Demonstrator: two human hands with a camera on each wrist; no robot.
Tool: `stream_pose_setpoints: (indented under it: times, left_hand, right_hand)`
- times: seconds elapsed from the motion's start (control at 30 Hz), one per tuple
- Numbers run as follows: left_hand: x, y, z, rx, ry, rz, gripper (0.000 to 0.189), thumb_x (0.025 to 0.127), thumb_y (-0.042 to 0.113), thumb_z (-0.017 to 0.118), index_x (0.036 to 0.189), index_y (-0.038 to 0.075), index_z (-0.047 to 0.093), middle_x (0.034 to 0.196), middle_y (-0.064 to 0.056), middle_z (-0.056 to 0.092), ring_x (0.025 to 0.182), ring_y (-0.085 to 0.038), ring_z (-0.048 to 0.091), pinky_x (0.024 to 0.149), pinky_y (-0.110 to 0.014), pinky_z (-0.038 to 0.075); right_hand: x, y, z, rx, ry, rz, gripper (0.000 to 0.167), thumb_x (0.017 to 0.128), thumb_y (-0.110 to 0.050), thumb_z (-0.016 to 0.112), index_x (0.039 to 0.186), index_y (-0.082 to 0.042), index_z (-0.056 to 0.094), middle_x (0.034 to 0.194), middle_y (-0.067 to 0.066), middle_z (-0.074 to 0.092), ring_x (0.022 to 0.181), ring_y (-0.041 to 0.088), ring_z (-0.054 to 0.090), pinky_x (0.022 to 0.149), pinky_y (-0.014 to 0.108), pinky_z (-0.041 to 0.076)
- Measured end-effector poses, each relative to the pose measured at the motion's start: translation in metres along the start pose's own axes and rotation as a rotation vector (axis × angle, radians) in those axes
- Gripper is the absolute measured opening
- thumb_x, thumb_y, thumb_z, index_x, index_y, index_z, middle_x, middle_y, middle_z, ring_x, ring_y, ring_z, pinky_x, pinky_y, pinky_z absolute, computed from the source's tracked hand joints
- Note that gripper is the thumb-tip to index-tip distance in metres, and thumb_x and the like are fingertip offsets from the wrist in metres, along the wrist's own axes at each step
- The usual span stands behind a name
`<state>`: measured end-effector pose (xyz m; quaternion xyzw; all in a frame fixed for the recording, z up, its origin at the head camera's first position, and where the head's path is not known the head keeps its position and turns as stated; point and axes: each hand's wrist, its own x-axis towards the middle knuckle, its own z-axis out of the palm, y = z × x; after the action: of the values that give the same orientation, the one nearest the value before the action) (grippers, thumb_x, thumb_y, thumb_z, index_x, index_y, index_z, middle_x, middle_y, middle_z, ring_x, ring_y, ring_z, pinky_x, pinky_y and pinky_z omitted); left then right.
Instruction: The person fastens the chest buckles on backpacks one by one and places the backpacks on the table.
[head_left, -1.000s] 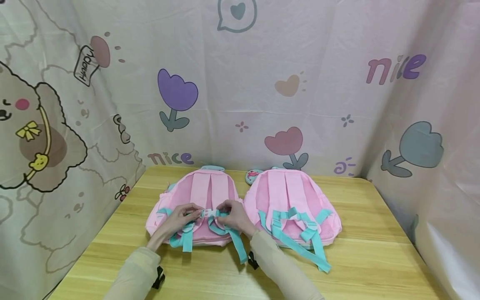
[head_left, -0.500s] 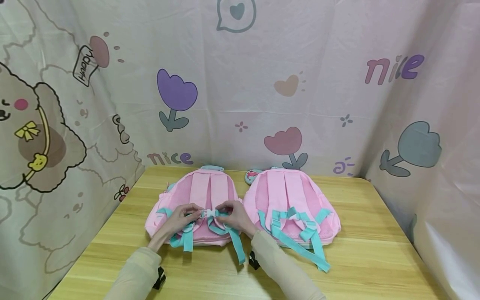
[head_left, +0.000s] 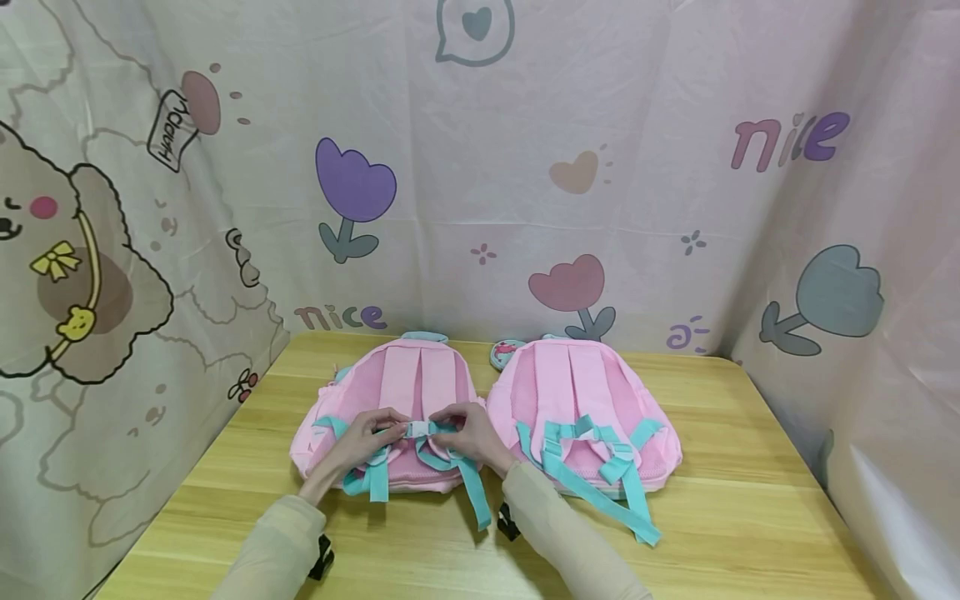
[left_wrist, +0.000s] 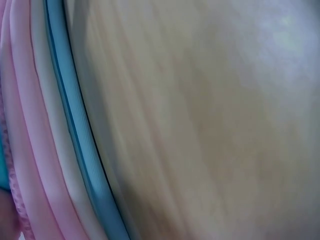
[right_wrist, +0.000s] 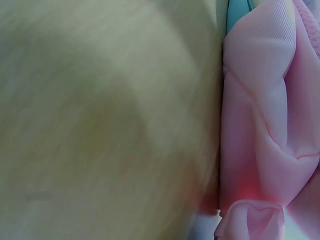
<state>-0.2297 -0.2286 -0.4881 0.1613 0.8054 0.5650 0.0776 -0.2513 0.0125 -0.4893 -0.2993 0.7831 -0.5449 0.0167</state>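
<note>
- Pinching the small white plastic chest buckle from both sides, the left hand and right hand are curling their fingers round its teal webbing straps.
- The buckle halves, slightly apart a second ago, are now sitting joined over the left pink fabric backpack.
- The second pink backpack is lying just beside it on the wooden table, unmoved.

Head view: bright, even, soft light | faint shadows on the surface | slight bending at edges | both wrist views: close, strongly blurred, unfocused.
</note>
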Motion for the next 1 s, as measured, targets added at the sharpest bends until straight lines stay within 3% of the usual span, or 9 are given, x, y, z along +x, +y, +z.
stream_pose_setpoints:
  times: [0.17,0.4,0.63,0.8,1.0]
  left_hand:
    - [-0.0010,0.0007,-0.0005,0.007,-0.002,-0.045,0.029,0.103,0.024,0.059,0.119,0.001,0.067,0.099,-0.019,0.075,0.083,-0.005,0.068,0.079,-0.017,0.051]
    - [-0.0005,-0.0009,-0.0013,0.026,-0.020,-0.038,0.033,0.103,0.025,0.057,0.127,0.002,0.065,0.103,-0.020,0.074,0.086,-0.006,0.068,0.083,-0.018,0.051]
    - [-0.0016,-0.0005,-0.0020,0.039,-0.018,-0.058,0.038,0.104,0.028,0.057,0.133,0.005,0.064,0.118,-0.017,0.071,0.092,-0.003,0.064,0.085,-0.017,0.049]
    - [-0.0025,0.0003,-0.0036,0.021,-0.015,-0.081,0.041,0.103,0.028,0.058,0.135,0.002,0.063,0.119,-0.014,0.073,0.092,-0.001,0.063,0.085,-0.015,0.049]
    - [-0.0029,-0.0002,-0.0062,0.021,-0.030,-0.072,0.042,0.104,0.027,0.057,0.135,-0.001,0.061,0.125,-0.020,0.069,0.097,0.000,0.062,0.088,-0.014,0.048]
  right_hand:
    - [0.0006,0.0036,0.0009,-0.060,-0.014,0.022,0.027,0.084,-0.006,0.077,0.110,-0.002,0.074,0.104,0.014,0.075,0.095,0.025,0.068,0.083,0.026,0.055]
    - [-0.0024,-0.0013,-0.0032,-0.076,-0.025,0.032,0.032,0.086,-0.008,0.075,0.117,-0.002,0.071,0.107,0.014,0.073,0.097,0.023,0.065,0.085,0.024,0.052]
    - [-0.0030,-0.0014,-0.0048,-0.089,-0.043,0.048,0.034,0.088,-0.010,0.074,0.121,-0.003,0.069,0.110,0.011,0.073,0.098,0.018,0.065,0.086,0.021,0.052]
    - [-0.0032,-0.0021,-0.0054,-0.082,-0.046,0.033,0.034,0.089,-0.012,0.074,0.122,-0.002,0.069,0.110,0.013,0.073,0.099,0.021,0.066,0.086,0.023,0.053]
    - [-0.0028,-0.0029,-0.0054,-0.069,-0.043,0.010,0.035,0.090,-0.012,0.073,0.122,0.000,0.068,0.109,0.016,0.073,0.100,0.027,0.066,0.086,0.027,0.054]
